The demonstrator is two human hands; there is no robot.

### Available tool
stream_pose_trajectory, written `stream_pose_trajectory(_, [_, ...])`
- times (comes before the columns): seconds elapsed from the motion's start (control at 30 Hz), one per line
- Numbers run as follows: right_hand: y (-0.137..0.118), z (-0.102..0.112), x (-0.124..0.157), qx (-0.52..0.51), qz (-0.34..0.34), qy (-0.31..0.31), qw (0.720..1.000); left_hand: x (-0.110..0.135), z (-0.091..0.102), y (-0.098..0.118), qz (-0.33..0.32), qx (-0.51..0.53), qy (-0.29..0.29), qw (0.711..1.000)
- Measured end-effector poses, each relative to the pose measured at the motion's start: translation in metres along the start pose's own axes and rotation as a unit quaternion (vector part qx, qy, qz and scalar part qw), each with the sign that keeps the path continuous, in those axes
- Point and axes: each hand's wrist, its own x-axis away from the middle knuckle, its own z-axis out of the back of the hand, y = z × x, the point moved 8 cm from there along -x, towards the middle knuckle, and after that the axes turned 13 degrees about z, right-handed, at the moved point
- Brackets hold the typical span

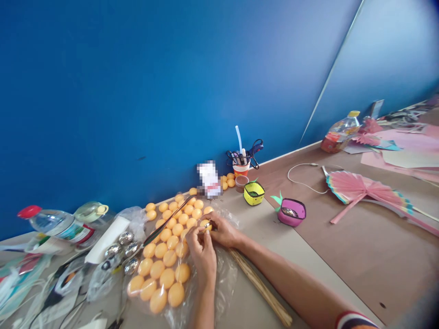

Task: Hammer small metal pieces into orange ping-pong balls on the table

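My left hand point(203, 249) and my right hand point(222, 230) meet above the near side of the table. Between their fingertips they grip one small orange ball point(206, 224) with a dark, shiny spot on it; I cannot make out what the spot is. Under and left of the hands lies a clear plastic bag point(224, 274) with many orange balls point(167, 278) like table tennis balls. A thin dark strip point(168, 221) rests across the bag. Beneath my right wrist runs a bundle of thin wooden sticks point(262, 290).
Small yellow point(254, 193) and purple point(291, 213) felt baskets stand right of the hands, the purple one holding a silver ball. Behind is a cup of pens point(241, 169). Bottles point(65, 224) and shiny silver balls point(131, 266) crowd the left; a pink paper fan point(366, 189) lies right.
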Motion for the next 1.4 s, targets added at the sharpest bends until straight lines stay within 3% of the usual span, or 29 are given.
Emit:
stream_pose_trajectory(0.23, [-0.007, 0.000, 0.000, 0.037, 0.046, 0.011, 0.998, -0.002, 0.002, 0.005, -0.010, -0.002, 0.003, 1.000])
stream_pose_trajectory(0.8, [-0.011, -0.003, -0.001, 0.030, 0.025, -0.007, 0.999, -0.005, 0.000, -0.007, 0.049, 0.011, -0.011, 0.999])
stream_pose_trajectory(1.1, [-0.017, -0.001, -0.003, 0.014, 0.044, -0.006, 0.999, -0.006, 0.002, 0.000, 0.027, 0.002, -0.002, 1.000])
stream_pose_trajectory(1.27, [-0.016, -0.001, -0.002, 0.023, 0.048, -0.008, 0.999, -0.005, -0.001, -0.005, 0.089, 0.039, -0.020, 0.995])
stream_pose_trajectory(1.4, [-0.001, -0.002, 0.003, -0.021, -0.016, 0.008, 1.000, -0.004, -0.007, -0.013, 0.162, 0.086, -0.054, 0.982])
